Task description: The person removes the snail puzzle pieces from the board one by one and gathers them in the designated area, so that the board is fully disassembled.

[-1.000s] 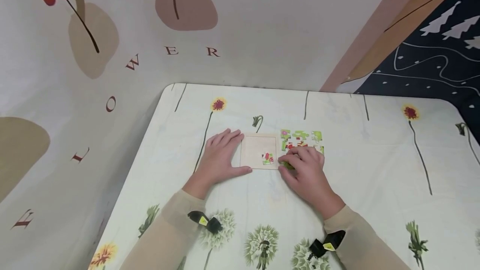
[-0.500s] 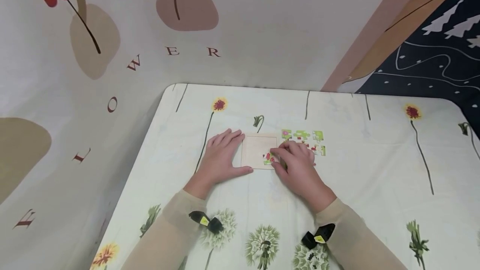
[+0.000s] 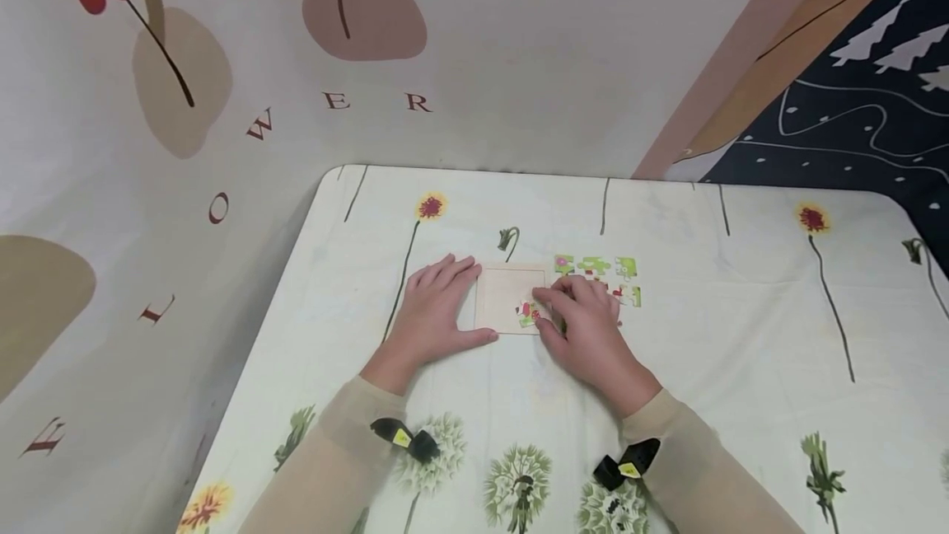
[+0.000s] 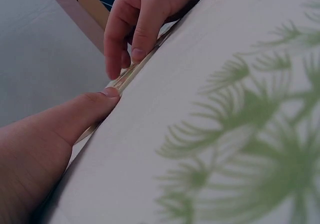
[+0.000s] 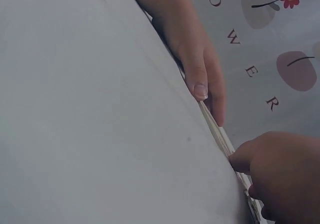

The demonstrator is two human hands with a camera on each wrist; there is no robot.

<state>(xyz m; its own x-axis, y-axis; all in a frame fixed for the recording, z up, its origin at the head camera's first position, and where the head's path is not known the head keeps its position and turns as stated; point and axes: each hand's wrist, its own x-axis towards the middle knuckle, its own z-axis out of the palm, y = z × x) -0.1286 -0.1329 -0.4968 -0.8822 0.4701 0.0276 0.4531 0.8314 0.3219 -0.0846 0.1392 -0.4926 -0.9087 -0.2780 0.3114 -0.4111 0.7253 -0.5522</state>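
In the head view a shallow square puzzle tray (image 3: 500,291) of pale wood lies on the table. A small printed puzzle piece (image 3: 526,316) sits in its lower right part. My left hand (image 3: 437,311) rests spread along the tray's left side, thumb on the near edge. My right hand (image 3: 589,332) is over the tray's right edge, thumb and index finger bent round a puzzle piece mostly hidden under them. The left wrist view has the right hand's fingertips (image 4: 138,54) low over the tray. In the right wrist view the left thumb (image 5: 200,90) touches the tray's edge.
Several loose puzzle pieces (image 3: 593,264), green and red, lie right of the tray, partly covered by my right hand. A flower-print cloth (image 3: 741,311) covers the table. A printed curtain (image 3: 519,105) hangs behind its far edge.
My right hand has moved left from the loose pieces onto the tray's right side, bringing a greenish piece. Over the last half second it has hardly moved. The left hand has stayed put.
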